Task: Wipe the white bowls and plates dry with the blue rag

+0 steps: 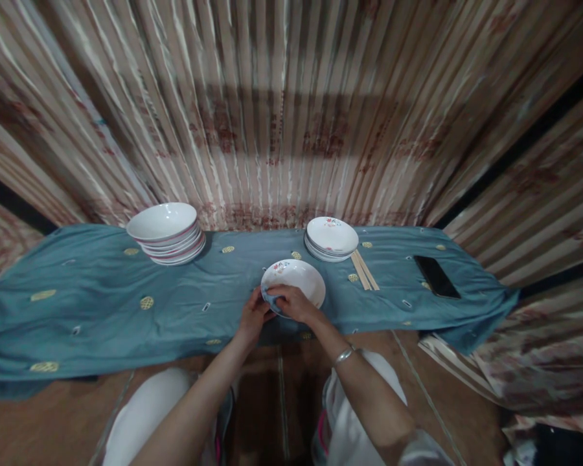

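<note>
A white plate [305,279] with a small floral print near its rim is held at the front edge of the cloth-covered table, right in front of me. Around its left rim, my left hand [255,312] is closed, the thumb at the edge and the other fingers partly hidden under it. Over the plate's left inner side lies my right hand [291,302], its fingers pressing a small bluish cloth [273,300] against the surface. Most of that cloth is hidden beneath the fingers.
A stack of white bowls [162,223] stands at the back left. Floral plates [331,236] are piled at the back right, with wooden chopsticks [364,270] beside them. A black phone [436,276] lies further right on the teal tablecloth [102,278]. Curtains [282,116] hang behind.
</note>
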The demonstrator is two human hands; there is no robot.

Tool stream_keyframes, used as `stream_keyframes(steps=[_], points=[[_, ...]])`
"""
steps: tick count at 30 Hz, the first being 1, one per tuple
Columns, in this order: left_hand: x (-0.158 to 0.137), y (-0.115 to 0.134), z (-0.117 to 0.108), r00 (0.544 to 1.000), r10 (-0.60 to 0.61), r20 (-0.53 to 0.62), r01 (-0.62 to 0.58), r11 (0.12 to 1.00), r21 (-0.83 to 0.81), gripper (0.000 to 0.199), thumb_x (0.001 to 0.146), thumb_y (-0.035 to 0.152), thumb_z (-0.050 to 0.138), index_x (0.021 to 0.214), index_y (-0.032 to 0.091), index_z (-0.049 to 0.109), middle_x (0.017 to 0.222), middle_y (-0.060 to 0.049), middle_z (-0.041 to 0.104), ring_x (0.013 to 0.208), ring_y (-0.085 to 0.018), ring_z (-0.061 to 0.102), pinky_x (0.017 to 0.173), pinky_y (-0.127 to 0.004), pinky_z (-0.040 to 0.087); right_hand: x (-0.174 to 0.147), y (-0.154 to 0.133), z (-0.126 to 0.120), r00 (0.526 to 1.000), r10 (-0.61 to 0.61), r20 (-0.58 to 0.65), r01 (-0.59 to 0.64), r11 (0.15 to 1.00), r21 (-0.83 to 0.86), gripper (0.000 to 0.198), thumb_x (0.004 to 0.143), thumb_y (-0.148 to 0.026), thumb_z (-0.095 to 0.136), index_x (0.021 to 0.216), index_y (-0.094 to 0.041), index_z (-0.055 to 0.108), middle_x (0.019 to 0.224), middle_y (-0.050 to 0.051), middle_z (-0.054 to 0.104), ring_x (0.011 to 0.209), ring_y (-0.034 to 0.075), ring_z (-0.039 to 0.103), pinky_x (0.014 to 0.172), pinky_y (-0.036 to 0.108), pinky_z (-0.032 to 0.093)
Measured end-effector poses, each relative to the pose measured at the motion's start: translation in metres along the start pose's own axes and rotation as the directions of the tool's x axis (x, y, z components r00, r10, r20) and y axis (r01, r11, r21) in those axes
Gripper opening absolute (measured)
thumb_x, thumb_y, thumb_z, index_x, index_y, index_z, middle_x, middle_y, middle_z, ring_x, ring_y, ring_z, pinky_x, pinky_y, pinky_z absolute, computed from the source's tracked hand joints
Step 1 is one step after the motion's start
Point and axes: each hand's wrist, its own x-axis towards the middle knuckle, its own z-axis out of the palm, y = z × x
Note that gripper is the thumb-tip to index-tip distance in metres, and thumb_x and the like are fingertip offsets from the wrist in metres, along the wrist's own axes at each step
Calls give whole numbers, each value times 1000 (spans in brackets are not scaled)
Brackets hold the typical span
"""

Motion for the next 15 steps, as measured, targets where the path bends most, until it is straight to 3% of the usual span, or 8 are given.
stream_keyframes(steps=[6,15], points=[[-1,3,1,1000,25,12,-25,1000,2,49,51,25,76,99,21,65,99,-5,66,82,-18,61,65,-28,53,-20,-4,-15,993,83,86,-82,997,-12,40,73,0,48,95,-19,75,105,3,74,99,16,68,93,26,48],[1,2,-1,1000,27,-3,-27,999,43,47,53,25,75,99,22,63,97,-3,66,87,-20,63,74,-36,54,-41,-10,-46,966,240,99,-192,917,-349,35,76,0,48,86,-19,76,96,4,76,96,17,68,89,25,47]])
